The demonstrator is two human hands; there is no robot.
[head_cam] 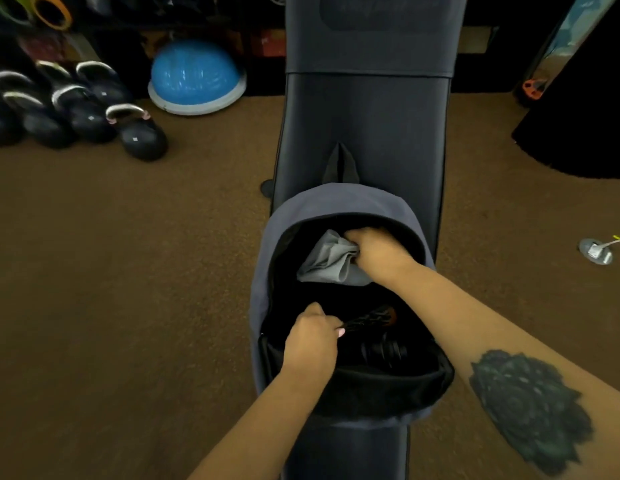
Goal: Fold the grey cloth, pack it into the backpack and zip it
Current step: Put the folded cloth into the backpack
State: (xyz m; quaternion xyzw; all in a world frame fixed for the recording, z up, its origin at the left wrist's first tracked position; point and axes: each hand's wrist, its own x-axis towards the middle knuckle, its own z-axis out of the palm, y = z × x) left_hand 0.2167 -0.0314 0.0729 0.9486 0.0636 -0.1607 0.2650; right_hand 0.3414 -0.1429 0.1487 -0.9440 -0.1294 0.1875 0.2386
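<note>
1. Cloth (331, 259) (grey, bunched) sits inside the open backpack (339, 202), far end.
2. Right hand (377, 252) is closed around the cloth.
3. Left hand (310, 341) pinches the backpack's near opening edge.
4. Backpack lies on the dark counter (367, 119); kettlebells (142, 133) stand on the floor.

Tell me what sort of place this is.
Most likely a gym or home workout room. Black kettlebells stand in a group on the floor, a blue balance dome sits beside them, and the backpack lies on a padded bench.
</note>
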